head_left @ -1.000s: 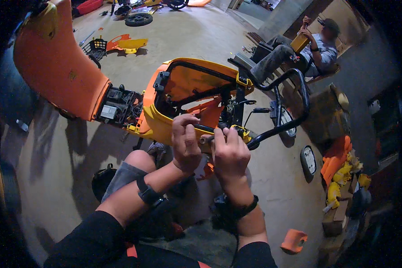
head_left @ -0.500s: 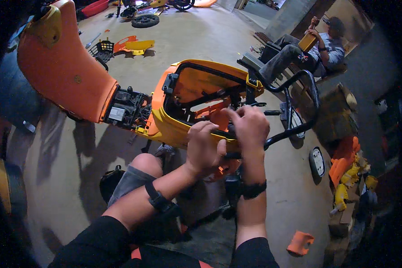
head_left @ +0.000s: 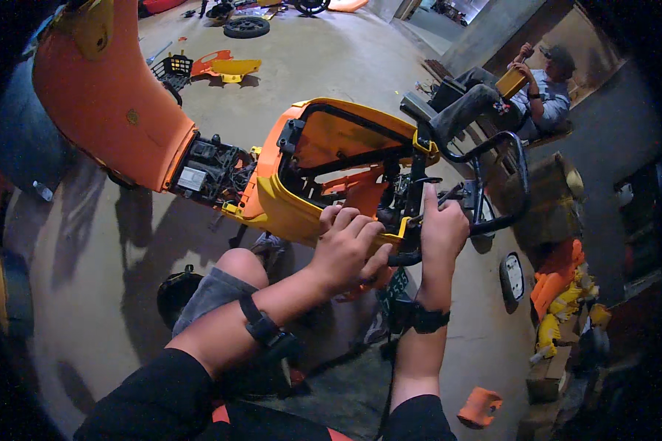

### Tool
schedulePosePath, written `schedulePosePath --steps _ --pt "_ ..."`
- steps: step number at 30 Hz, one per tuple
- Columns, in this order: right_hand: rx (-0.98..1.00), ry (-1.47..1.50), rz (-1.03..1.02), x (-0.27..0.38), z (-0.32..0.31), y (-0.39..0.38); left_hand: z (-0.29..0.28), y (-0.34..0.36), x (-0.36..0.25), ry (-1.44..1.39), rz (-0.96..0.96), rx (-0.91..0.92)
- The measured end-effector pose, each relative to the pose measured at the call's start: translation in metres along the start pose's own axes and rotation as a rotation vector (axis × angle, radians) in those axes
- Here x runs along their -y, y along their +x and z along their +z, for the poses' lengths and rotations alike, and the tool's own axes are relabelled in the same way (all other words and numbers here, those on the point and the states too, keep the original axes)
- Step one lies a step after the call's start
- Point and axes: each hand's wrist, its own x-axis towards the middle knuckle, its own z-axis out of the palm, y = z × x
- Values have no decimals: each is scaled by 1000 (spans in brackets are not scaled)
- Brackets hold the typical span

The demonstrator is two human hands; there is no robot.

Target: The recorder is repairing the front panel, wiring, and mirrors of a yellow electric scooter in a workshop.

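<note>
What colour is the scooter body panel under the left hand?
Orange-yellow scooter body panel, gripped by the left hand; head view.

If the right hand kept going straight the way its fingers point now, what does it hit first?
The right hand points up and away along the black frame upright. Going on, it would likely meet the black grab rail or the orange body's rear rim; depth is unclear.

At the top of the frame a black tyre [head_left: 246, 27] lies flat on the concrete floor [head_left: 360, 66]. Below and left of it sit a small black basket [head_left: 172, 67] and loose yellow and orange panels [head_left: 232, 67]. In the upper right a seated person [head_left: 537, 88] holds a yellow object. Orange and yellow parts [head_left: 566, 294] are heaped at the right edge, and a small orange piece [head_left: 479, 406] lies at the lower right.
</note>
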Motion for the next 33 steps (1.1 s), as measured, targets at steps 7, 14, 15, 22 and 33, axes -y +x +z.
schedulePosePath --steps 7,14,15,22,33 --pt "-127 230 -98 -25 10 -20 6 -3 5 -29 -6 -11" --pt "49 1098 -135 -39 -18 -49 6 -3 2 -29 -11 -34" --pt "56 1212 -215 -45 -21 -51 7 -3 3 -27 -10 -34" --pt "86 1344 -489 -74 7 -58 12 -4 -7 10 42 -48" --pt "121 1309 -420 -86 25 -59 16 -3 -9 7 -17 -29"
